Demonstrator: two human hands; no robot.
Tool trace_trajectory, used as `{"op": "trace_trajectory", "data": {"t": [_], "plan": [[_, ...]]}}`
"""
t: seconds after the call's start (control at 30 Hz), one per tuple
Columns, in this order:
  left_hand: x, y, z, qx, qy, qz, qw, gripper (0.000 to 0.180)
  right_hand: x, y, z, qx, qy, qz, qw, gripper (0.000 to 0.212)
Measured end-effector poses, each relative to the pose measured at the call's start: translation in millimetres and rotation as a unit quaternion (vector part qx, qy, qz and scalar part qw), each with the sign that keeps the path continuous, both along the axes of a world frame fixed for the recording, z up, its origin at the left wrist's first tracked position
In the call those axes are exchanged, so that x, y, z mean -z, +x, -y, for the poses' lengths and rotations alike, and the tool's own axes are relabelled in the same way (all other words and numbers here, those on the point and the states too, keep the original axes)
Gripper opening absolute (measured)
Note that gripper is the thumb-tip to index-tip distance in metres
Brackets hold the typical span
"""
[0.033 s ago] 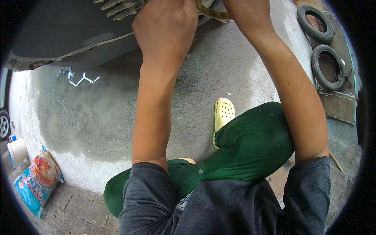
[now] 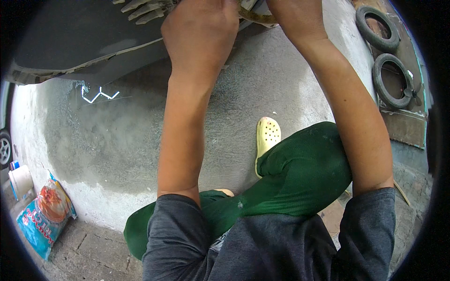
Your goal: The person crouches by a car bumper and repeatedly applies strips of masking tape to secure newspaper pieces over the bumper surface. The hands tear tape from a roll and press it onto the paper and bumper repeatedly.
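Curved tan-brown strip [image 2: 258, 18], material unclear: upper edge of view, between the hands, ends meeting their outlines; contact unconfirmed. Left hand [image 2: 200, 35] lies to its left, right hand [image 2: 295, 14] to its right. Fingers hidden or cropped; cannot tell whether either grips. Step, judged: two-handed work near the strip; next move likely calls for steady, coordinated hands. Farther left: broad dark-grey panel [image 2: 84, 37], pale ragged edge.

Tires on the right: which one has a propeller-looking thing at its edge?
The lower tire, nearer the picture's bottom: a dark, bladed thing shows at its right edge. The upper tire has none there.
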State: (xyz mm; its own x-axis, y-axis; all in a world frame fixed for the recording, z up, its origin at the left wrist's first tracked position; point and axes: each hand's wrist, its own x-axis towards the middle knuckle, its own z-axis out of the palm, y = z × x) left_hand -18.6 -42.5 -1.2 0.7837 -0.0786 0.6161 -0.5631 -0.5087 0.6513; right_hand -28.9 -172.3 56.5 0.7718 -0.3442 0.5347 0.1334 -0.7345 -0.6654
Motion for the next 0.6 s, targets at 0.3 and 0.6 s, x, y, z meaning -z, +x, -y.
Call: {"op": "trace_trajectory", "data": {"t": [0.3,0.6], "plan": [[-4,9,-1,0.078,-0.039,-0.03,0.996,0.048,-7,4,-5,-0.007,0.045,-0.009,0.999,0.028],[-5,11,-9,0.017,0.088,-0.013,0.996,0.052,-16,-8,-11,0.008,0.113,-0.07,0.991,0.027]]}}
